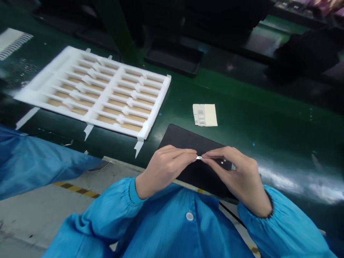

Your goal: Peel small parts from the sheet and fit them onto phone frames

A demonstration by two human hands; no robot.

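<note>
A small white piece with a dark mark [199, 157] is pinched between the fingertips of both hands. My left hand [168, 165] grips its left end, fingers pressed together. On its right end, my right hand [236, 168] closes thumb and forefinger. The piece is too small to name by kind, and the fingertips cover its ends. Beneath the hands lies a black mat [185, 136] at the front edge of the bench. Two tiny light specks [222, 162] show on the mat, seen through the gap in my right hand.
A white slotted foam tray [120, 77] with tape tabs stands to the left on the green bench [268, 118]. A label sheet [205, 115] lies behind the mat, and a black tray [173, 57] farther back. Another person's blue sleeve [40, 161] reaches in at left.
</note>
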